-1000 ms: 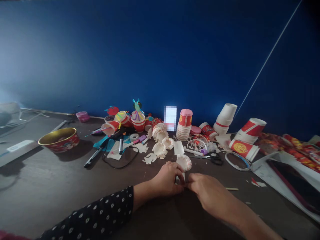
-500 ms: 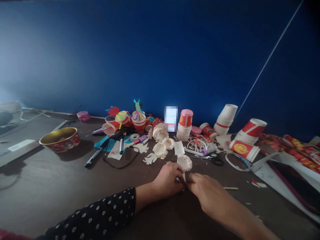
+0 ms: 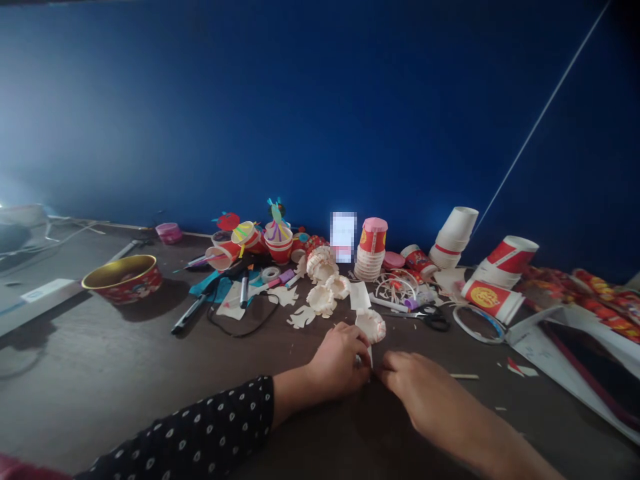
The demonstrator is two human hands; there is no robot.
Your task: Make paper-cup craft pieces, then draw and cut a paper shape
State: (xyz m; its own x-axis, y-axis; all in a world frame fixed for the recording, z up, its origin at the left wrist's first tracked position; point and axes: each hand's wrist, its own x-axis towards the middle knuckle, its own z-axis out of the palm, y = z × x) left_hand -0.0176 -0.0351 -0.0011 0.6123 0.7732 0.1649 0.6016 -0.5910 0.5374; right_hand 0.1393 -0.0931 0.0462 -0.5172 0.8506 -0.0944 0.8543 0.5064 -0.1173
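Note:
My left hand (image 3: 343,360) is closed round a small piece of white paper (image 3: 370,355), near the middle of the dark table. To its right is my right hand (image 3: 407,373), its fingers bent together and pointing at the paper; whether anything is between them is hidden. A small gap shows between the two hands. Just beyond them lies a round white shape with a ruffled, pink-marked rim (image 3: 371,325). More ruffled white pieces (image 3: 321,300) sit further back, beside torn white scraps (image 3: 301,317).
Black-handled scissors (image 3: 433,318) and a white ring (image 3: 477,325) lie beyond my right hand. Stacked paper cups (image 3: 370,257) stand at the back. A red-and-gold bowl (image 3: 123,280) is at the left; a white tray (image 3: 530,337) with a dark device lies right.
My right hand has drawn slightly away from my left hand, widening the gap between them. My left hand keeps its place at the paper. The whole view has shifted a little.

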